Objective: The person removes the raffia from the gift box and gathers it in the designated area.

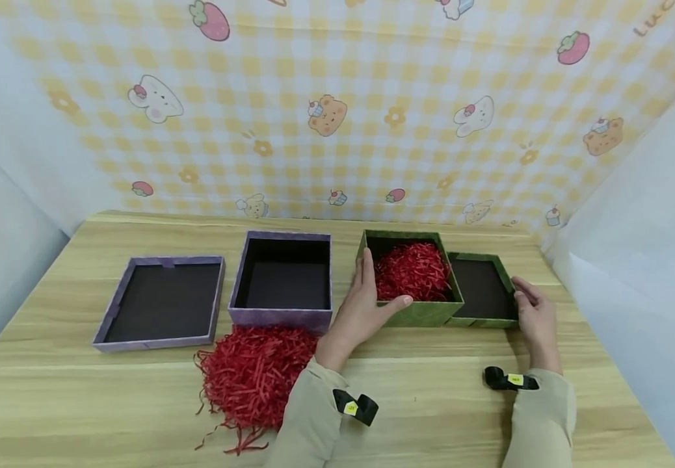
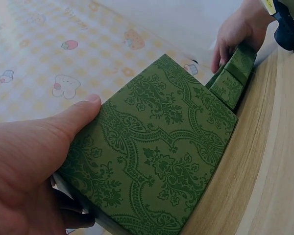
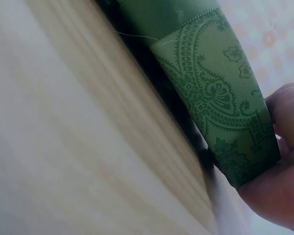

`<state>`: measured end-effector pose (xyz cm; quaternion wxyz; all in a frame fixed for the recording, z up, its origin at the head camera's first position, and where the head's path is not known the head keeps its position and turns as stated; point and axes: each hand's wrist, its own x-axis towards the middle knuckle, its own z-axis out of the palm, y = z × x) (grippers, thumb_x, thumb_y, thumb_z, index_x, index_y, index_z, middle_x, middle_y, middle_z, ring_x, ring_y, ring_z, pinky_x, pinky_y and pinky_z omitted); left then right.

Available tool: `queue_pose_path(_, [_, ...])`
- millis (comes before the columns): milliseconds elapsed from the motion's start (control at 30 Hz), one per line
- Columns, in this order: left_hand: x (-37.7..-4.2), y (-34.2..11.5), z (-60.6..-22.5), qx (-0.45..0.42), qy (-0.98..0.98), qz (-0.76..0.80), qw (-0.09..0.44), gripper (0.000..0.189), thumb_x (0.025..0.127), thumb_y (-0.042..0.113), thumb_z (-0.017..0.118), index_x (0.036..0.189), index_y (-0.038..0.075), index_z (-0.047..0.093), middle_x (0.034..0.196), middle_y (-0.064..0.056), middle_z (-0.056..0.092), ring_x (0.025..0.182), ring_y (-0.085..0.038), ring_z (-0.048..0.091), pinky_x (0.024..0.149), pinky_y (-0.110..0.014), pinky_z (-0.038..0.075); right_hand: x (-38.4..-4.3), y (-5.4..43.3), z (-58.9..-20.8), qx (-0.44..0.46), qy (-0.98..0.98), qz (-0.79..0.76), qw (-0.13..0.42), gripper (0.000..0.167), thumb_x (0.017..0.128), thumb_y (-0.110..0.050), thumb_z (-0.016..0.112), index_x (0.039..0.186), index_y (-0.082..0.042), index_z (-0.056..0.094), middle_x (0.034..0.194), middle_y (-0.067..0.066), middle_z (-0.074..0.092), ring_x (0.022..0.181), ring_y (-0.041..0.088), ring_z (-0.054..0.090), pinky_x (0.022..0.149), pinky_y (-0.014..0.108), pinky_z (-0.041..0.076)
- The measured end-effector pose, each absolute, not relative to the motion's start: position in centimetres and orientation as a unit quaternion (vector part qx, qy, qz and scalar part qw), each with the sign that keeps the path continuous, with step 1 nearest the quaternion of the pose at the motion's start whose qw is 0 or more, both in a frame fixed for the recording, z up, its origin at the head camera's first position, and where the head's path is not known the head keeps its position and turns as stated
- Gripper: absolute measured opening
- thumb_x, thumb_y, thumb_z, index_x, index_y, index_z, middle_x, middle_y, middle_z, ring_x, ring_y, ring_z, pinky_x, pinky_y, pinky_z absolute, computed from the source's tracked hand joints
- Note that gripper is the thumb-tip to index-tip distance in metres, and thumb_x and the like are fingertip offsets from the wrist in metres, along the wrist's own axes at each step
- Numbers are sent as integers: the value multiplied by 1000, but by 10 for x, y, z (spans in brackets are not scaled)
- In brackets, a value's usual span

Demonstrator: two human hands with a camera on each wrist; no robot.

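Observation:
A green patterned box (image 1: 410,315), filled with red shredded paper (image 1: 412,272), stands right of centre in the head view. My left hand (image 1: 363,309) holds its near left corner, fingers along the left side and thumb at the front rim; the left wrist view shows the box's patterned wall (image 2: 157,142) close up. Against the box's right side lies a shallow green lid (image 1: 480,292), its dark inside facing up. My right hand (image 1: 538,320) grips the lid's right edge; the patterned lid side (image 3: 220,107) fills the upper right wrist view.
Left of the hands stands a purple box (image 1: 281,318) with a bare black inside. A purple lid (image 1: 164,302) lies inside-up further left. Loose red shredded paper (image 1: 258,383) is heaped before the purple box, beside my left forearm. A patterned cloth (image 1: 361,130) hangs behind the table.

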<state>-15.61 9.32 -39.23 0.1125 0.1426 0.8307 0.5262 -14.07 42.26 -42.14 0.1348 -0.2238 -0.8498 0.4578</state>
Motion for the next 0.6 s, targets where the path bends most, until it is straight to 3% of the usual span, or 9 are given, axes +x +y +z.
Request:
queue_pose_path(133, [-155, 92, -392, 144, 831, 526, 110, 105, 84, 54, 61, 148, 18, -14, 153, -15, -9, 136, -37, 14, 101, -51, 29, -137, 419, -408, -247, -821, 470, 209, 35, 99, -17, 41, 131, -7, 54, 123, 1, 59, 111, 8, 49, 83, 12, 36])
queue_pose_path(333, [-155, 94, -392, 141, 834, 522, 110, 105, 83, 54, 61, 148, 21, -15, 153, -13, -9, 135, -37, 17, 99, -52, 33, -135, 408, -372, -179, -795, 507, 280, 30, 97, -16, 48, 121, -3, 62, 113, -2, 64, 104, 5, 56, 87, 14, 40])
queue_pose_path(500, [-156, 93, -391, 136, 840, 513, 112, 105, 83, 55, 60, 148, 21, -15, 154, -12, -9, 134, -37, 21, 94, -52, 38, -141, 377, -342, -12, -783, 583, 217, 33, 97, -13, 50, 122, 8, 55, 114, 7, 61, 104, 10, 58, 86, 15, 43])
queue_pose_path(600, [-156, 92, -392, 132, 839, 515, 114, 105, 83, 55, 60, 148, 21, -15, 154, -12, -9, 133, -38, 23, 92, -52, 40, -149, 353, -326, 76, -837, 518, 155, 34, 98, -13, 47, 125, 7, 53, 118, 12, 60, 107, 10, 56, 87, 15, 42])
